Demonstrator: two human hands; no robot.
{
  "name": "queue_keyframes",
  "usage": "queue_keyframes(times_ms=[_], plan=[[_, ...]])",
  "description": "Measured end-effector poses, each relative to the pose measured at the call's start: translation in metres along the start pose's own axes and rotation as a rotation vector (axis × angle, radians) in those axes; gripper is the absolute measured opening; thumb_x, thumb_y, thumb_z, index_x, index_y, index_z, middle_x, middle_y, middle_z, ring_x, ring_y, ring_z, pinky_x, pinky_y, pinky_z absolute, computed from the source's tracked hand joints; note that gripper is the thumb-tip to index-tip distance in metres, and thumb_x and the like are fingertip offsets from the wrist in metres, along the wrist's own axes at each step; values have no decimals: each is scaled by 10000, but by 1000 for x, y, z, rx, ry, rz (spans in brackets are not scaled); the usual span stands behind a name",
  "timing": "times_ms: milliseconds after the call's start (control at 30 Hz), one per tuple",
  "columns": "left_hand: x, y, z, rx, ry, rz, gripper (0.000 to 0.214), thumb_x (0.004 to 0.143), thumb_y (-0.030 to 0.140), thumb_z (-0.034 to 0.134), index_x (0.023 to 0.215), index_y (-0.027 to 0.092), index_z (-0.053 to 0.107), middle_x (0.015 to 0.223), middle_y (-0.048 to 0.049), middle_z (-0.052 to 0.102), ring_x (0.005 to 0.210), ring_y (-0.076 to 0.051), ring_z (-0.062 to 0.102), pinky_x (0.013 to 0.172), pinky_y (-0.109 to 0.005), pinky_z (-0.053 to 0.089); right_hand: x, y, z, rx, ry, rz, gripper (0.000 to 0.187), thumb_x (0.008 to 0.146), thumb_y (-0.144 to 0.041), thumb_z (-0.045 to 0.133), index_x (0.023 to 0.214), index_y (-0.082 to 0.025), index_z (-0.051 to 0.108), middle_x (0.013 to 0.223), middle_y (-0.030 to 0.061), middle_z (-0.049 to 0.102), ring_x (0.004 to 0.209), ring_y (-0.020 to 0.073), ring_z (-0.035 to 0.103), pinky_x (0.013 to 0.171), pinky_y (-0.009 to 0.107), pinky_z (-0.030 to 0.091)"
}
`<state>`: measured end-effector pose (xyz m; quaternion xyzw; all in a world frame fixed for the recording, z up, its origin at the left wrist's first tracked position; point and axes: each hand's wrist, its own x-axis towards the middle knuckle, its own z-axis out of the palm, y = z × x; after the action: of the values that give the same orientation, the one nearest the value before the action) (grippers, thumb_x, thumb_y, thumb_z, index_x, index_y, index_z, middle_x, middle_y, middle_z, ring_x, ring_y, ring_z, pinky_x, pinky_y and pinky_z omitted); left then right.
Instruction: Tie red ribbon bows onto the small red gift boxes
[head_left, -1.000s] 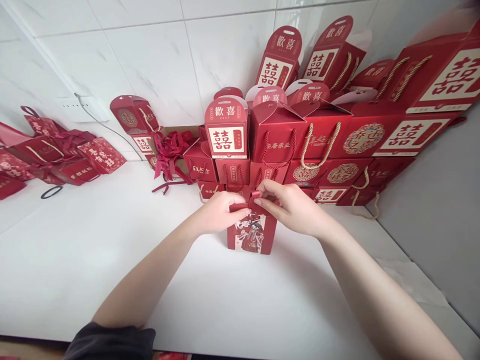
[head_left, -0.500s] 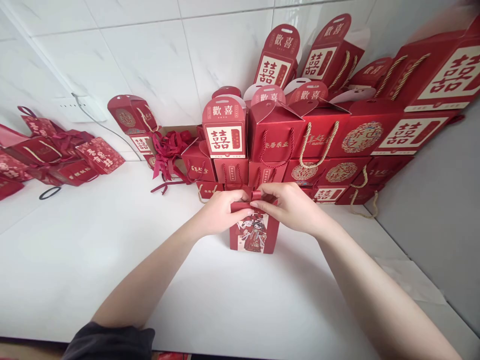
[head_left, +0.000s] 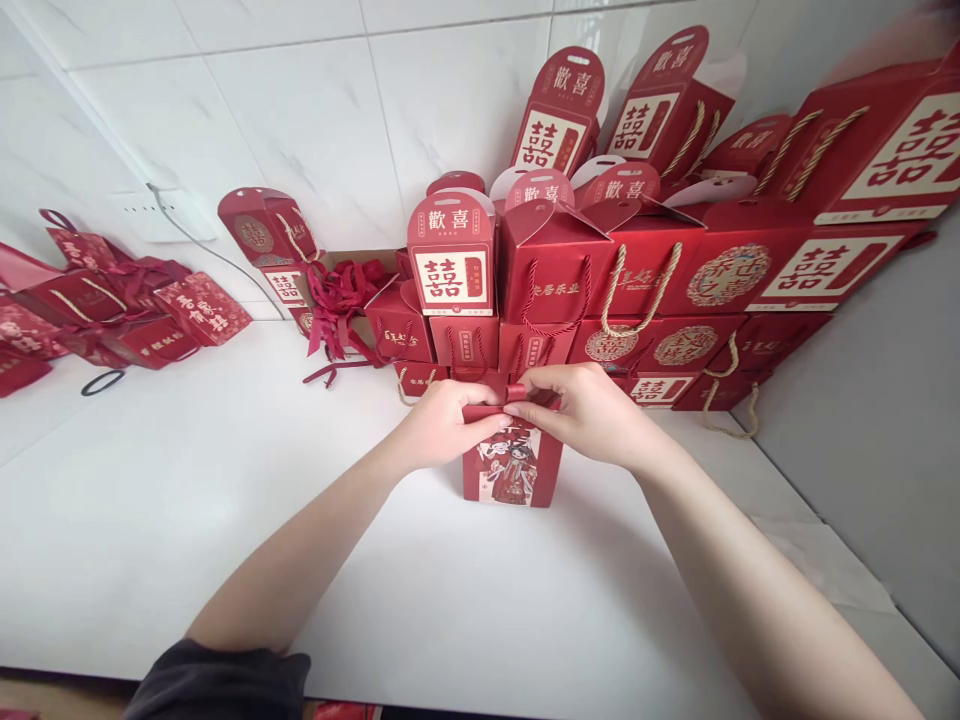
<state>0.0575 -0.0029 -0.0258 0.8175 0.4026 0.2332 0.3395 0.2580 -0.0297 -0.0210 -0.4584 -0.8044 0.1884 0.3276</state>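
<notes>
A small red gift box [head_left: 511, 468] with a cartoon couple printed on its front stands on the white table [head_left: 225, 520]. A red ribbon [head_left: 516, 393] crosses its top. My left hand [head_left: 442, 422] is closed, pinching the ribbon at the box's left top edge. My right hand [head_left: 589, 410] is closed too, its fingers pinching the ribbon from the right. Both hands meet over the box's top and hide most of it.
Behind the box a tall stack of red gift boxes [head_left: 637, 270] with rope handles fills the corner. A brown carton with loose red ribbons [head_left: 341, 300] sits left of it. Flat red bags [head_left: 112, 305] and a black ring [head_left: 101, 382] lie at far left.
The box and both hands have shifted slightly to the right; the fingers keep working the ribbon on top.
</notes>
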Motion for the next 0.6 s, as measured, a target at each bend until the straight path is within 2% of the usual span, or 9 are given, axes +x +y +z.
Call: queue_keyframes(times_ms=[233,333,467,600], plan=[[-1,1,5,62,29,23,245,839,338,585,751,146,709,656,-10,642,645,-150,557,608,-250,422,-2,-3,-6,-33,2,42,245,885,-293,593,668,-189,637,547,-52,531,494,85,370,518,238,317],[-1,0,6,61,14,35,260,854,348,566,751,148,697,635,-2,616,618,-139,524,588,-249,394,-3,-1,-9,-15,-12,43,267,897,-318,576,671,-188,633,562,-44,556,503,89,395,529,242,337],[0,0,7,76,8,65,270,872,334,541,709,147,648,597,23,536,588,-110,442,563,-237,341,-3,1,-10,73,-70,58,218,867,-371,624,743,-193,605,668,-34,620,587,107,512,571,236,387],[0,0,8,114,27,102,238,863,273,541,665,148,586,575,47,464,577,-88,378,552,-225,302,-3,3,-9,19,-85,87,220,789,-335,707,738,-200,541,661,-53,596,582,104,493,536,231,359]])
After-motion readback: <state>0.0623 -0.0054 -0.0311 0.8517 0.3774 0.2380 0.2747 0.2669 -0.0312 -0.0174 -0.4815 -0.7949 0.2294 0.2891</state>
